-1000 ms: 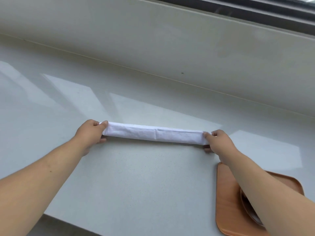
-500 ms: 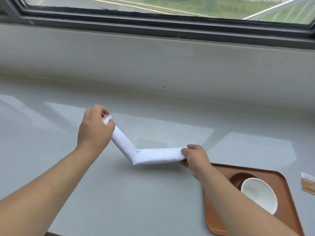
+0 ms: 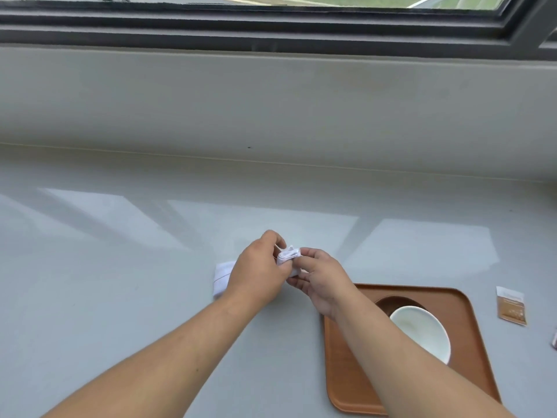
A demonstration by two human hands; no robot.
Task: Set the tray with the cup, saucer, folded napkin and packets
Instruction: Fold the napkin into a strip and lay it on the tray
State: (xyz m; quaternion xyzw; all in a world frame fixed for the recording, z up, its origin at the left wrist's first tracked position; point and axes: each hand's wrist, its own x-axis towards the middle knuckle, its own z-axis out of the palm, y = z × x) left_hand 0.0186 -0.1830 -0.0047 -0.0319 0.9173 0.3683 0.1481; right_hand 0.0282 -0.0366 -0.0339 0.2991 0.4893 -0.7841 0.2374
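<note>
A white napkin (image 3: 223, 278) is doubled over on the grey counter. Its folded end pokes out to the left of my left hand (image 3: 259, 271); its two free ends meet between my fingers. My left hand and my right hand (image 3: 319, 277) both pinch those ends together, just left of the tray. The brown tray (image 3: 470, 333) lies at the lower right. On it a white cup (image 3: 420, 330) stands on a dark brown saucer (image 3: 391, 302). My right forearm covers the tray's left part. A brown and white packet (image 3: 511, 305) lies on the counter right of the tray.
The grey counter (image 3: 120, 267) runs back to a low pale wall (image 3: 271, 101) under a dark window frame. The edge of another small packet (image 3: 554, 340) shows at the right border. The counter's front edge is at the bottom left.
The napkin, held stretched out as a long strip, was bent in the middle. My left hand swung its end over to the right, and the two ends now meet.
</note>
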